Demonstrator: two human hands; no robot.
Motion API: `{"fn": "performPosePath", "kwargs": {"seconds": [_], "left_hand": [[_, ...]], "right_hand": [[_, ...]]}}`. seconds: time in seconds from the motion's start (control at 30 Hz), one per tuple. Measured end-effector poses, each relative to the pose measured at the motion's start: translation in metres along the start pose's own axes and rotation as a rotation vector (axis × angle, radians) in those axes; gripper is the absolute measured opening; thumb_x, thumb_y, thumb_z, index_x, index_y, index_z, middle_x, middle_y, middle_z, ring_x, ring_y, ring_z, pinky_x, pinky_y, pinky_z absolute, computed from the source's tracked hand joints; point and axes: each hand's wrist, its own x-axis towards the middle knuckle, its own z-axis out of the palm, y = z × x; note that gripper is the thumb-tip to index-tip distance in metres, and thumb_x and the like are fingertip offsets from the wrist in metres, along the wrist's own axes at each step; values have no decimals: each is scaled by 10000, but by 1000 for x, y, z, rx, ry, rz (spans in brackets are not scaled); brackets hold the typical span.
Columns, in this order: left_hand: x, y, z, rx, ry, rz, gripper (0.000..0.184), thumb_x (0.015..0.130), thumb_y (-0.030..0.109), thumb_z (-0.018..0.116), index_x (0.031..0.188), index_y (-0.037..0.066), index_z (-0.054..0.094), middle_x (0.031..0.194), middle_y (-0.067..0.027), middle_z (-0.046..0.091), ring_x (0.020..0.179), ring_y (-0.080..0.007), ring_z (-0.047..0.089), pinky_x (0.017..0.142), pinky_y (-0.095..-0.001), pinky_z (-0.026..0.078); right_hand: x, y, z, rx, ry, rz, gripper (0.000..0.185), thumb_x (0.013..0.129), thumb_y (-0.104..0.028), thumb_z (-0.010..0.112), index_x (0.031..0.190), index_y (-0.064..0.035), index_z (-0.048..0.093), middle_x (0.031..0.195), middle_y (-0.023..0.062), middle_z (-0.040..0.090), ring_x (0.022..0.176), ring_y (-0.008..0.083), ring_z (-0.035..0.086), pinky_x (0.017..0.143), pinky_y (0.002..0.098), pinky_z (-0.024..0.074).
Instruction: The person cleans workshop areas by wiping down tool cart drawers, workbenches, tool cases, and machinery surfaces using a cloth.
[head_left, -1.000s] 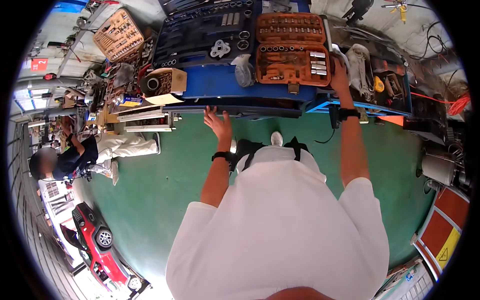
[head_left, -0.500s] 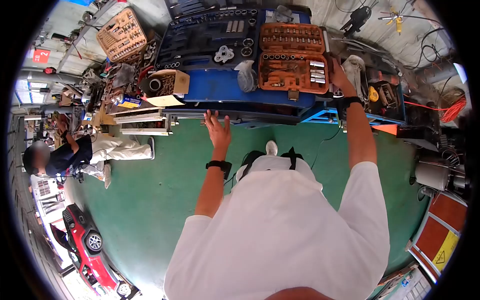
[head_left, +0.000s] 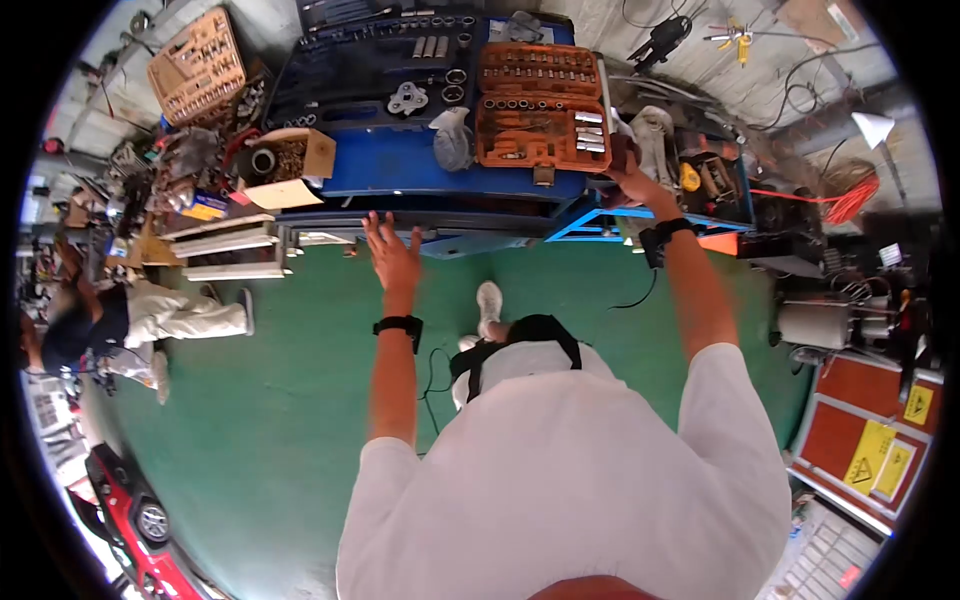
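My left hand (head_left: 393,254) is raised just in front of the dark front edge of the blue cabinet (head_left: 400,160), fingers spread and holding nothing. At the right end of the cabinet, my right hand (head_left: 632,180) is beside the orange socket case (head_left: 543,135), which lies open on top with sockets in it. The fingers of that hand are partly hidden, and what they touch is too dark to make out. A dark tool tray (head_left: 350,90) and a clear plastic bag (head_left: 453,143) lie to the left of the case.
A cardboard box (head_left: 318,154) of small parts and a tan tool case (head_left: 197,68) are at the left. On the right stands a blue-framed cart (head_left: 745,190) with tools. Another person (head_left: 85,325) is at far left, above a red car (head_left: 125,520).
The view has turned, so the cabinet and cases appear further left. My right hand has come back slightly toward the cabinet's front edge. My left hand stays spread near that edge.
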Motion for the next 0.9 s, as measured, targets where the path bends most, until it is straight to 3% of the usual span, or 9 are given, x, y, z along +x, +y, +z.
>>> {"fn": "performPosePath", "kwargs": {"seconds": [0.07, 0.13, 0.33, 0.5, 0.67, 0.73, 0.77, 0.8, 0.9], "left_hand": [[-2, -5, 11, 29, 74, 7, 577, 897, 354, 630, 1339, 31, 445, 1486, -174, 315, 1406, -382, 252, 1080, -484, 350], [-3, -2, 4, 15, 79, 18, 515, 915, 348, 606, 1312, 47, 471, 1478, -155, 339, 1403, -379, 261, 1046, -492, 382], [0, 9, -3, -84, 31, -97, 464, 936, 321, 578, 1288, 32, 489, 1445, -157, 382, 1313, -385, 388, 1008, -468, 410], [4, 16, 4, -27, 43, -148, 477, 942, 293, 576, 1312, 14, 467, 1405, -172, 422, 1275, -377, 425, 998, -450, 410], [9, 45, 14, -98, 123, -356, 401, 940, 230, 568, 1266, 10, 494, 1395, -174, 426, 1269, -378, 431, 1009, -454, 402], [7, 40, 27, -55, 204, -331, 425, 941, 205, 563, 1297, -1, 458, 1388, -190, 424, 1267, -374, 437, 1001, -456, 409], [11, 43, 40, -25, 278, -310, 452, 941, 181, 558, 1327, -11, 422, 1381, -205, 421, 1265, -371, 443, 992, -458, 415], [15, 52, 48, -35, 284, -304, 452, 941, 181, 558, 1327, -11, 422, 1381, -205, 421, 1265, -371, 443, 992, -458, 415], [18, 60, 40, -171, 287, -460, 580, 955, 159, 525, 1446, -6, 265, 1381, -221, 420, 1248, -369, 473, 990, -454, 414]], "right_hand": [[39, 43, 12, -207, 188, -104, 944, 917, -363, 600, 1480, 27, -49, 1441, 317, 312, 1322, 409, 375, 1044, 402, 349], [57, 54, 13, -246, 227, -160, 805, 898, -330, 589, 1489, -66, 110, 1436, 329, 327, 1320, 471, 353, 1059, 459, 338], [66, 26, 8, -137, 270, -370, 731, 906, -271, 550, 1496, -143, 137, 1319, 328, 473, 1224, 499, 454, 1006, 478, 378], [109, 19, -21, -76, 125, -244, 712, 909, -169, 485, 1504, -100, 100, 1182, 310, 582, 1073, 474, 565, 902, 486, 433], [129, -26, -59, -86, 3, -100, 715, 938, -190, 497, 1508, -84, 79, 1183, 302, 578, 1011, 461, 584, 847, 496, 445], [202, 24, -55, -263, 240, -295, 726, 956, -191, 487, 1517, -84, 38, 1204, 311, 553, 922, 438, 599, 780, 515, 444], [229, 44, -51, -317, 402, -554, 732, 964, -173, 471, 1522, -89, 4, 1241, 319, 523, 924, 430, 605, 774, 521, 450], [198, -11, -81, -80, 14, -277, 730, 967, -173, 466, 1522, -96, -2, 1256, 310, 524, 947, 437, 604, 789, 514, 459], [209, -27, -88, -40, 4, -250, 642, 975, -119, 444, 1507, -60, 89, 1296, 282, 488, 1138, 434, 518, 910, 492, 428]]}}
